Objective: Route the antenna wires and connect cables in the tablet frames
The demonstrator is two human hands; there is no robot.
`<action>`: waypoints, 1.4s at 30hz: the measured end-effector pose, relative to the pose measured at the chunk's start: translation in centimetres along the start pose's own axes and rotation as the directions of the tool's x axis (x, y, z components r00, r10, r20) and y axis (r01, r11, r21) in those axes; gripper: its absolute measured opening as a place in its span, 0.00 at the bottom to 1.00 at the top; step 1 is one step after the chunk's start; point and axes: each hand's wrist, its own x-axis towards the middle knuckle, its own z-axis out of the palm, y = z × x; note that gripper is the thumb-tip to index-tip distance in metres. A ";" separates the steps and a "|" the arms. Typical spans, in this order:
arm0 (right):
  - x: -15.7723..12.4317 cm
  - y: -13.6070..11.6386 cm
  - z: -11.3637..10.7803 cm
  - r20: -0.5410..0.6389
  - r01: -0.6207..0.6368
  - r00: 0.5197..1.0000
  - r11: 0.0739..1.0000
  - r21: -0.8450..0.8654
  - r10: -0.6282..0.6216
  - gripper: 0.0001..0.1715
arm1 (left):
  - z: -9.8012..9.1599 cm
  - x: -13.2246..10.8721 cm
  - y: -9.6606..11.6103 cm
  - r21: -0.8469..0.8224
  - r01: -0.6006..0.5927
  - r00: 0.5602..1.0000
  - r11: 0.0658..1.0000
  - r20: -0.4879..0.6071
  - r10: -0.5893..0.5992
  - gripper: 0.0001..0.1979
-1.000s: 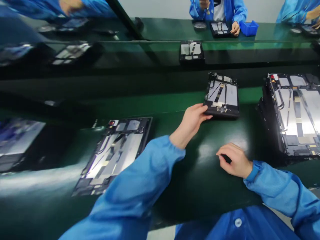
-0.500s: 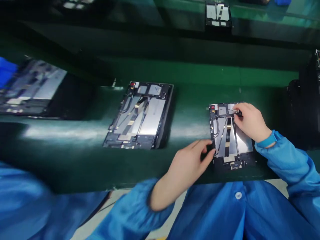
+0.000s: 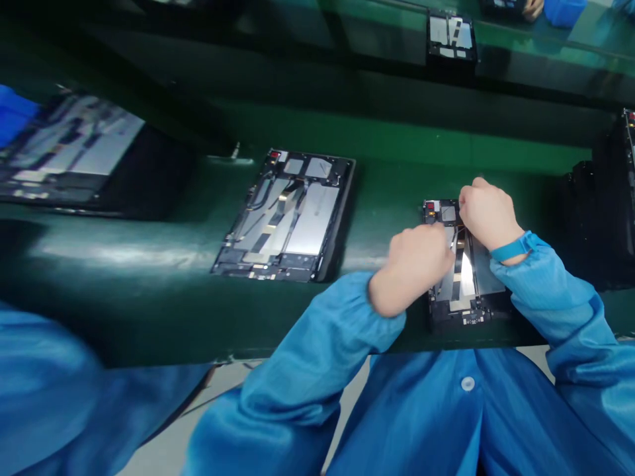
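Observation:
An opened tablet [image 3: 466, 274] lies in front of me, its silver battery plates, dark ribbon cables and black frame exposed. My left hand [image 3: 418, 261] is closed over the tablet's left side, the fingertips turned down and mostly hidden. Over the upper right part my right hand [image 3: 489, 210] is closed too, its fingers curled inward. A thin line, perhaps a wire, shows between the two hands. What either hand pinches is hidden from view.
A second opened tablet [image 3: 312, 221] lies to the left on the green bench [image 3: 163, 291]. Stacks of tablets stand at far left [image 3: 74, 152] and far right [image 3: 602, 205]. Another stack [image 3: 451, 39] sits on the far side, near a blue bin [image 3: 564, 12] and a person's hand [image 3: 533, 9]. A blue-clothed person [image 3: 44, 390] is at lower left.
My left hand has moved up and right from the tablet's left edge onto it, its fingers closing. My right hand has turned so its fingers curl out of sight. The view has shifted slightly.

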 end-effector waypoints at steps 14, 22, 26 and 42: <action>-1.9 1.2 4.9 -0.335 0.119 0.933 0.762 0.637 0.134 0.07 | 4.9 1.0 -6.1 -0.535 -0.006 0.951 0.845 -0.264 -0.160 0.13; -3.1 1.0 5.3 -0.340 0.148 0.939 0.832 0.534 0.051 0.12 | 3.4 4.5 -7.3 -0.866 -0.057 0.998 0.498 -0.041 0.043 0.06; -3.8 0.9 5.4 -0.351 0.197 0.936 0.846 0.495 -0.013 0.11 | 2.8 4.7 -8.2 -0.898 -0.021 0.995 0.440 0.027 0.101 0.10; -3.9 0.9 5.4 -0.279 0.170 0.960 0.838 0.518 -0.022 0.14 | 3.2 4.1 -6.8 -0.931 0.018 0.999 0.364 0.000 -0.047 0.08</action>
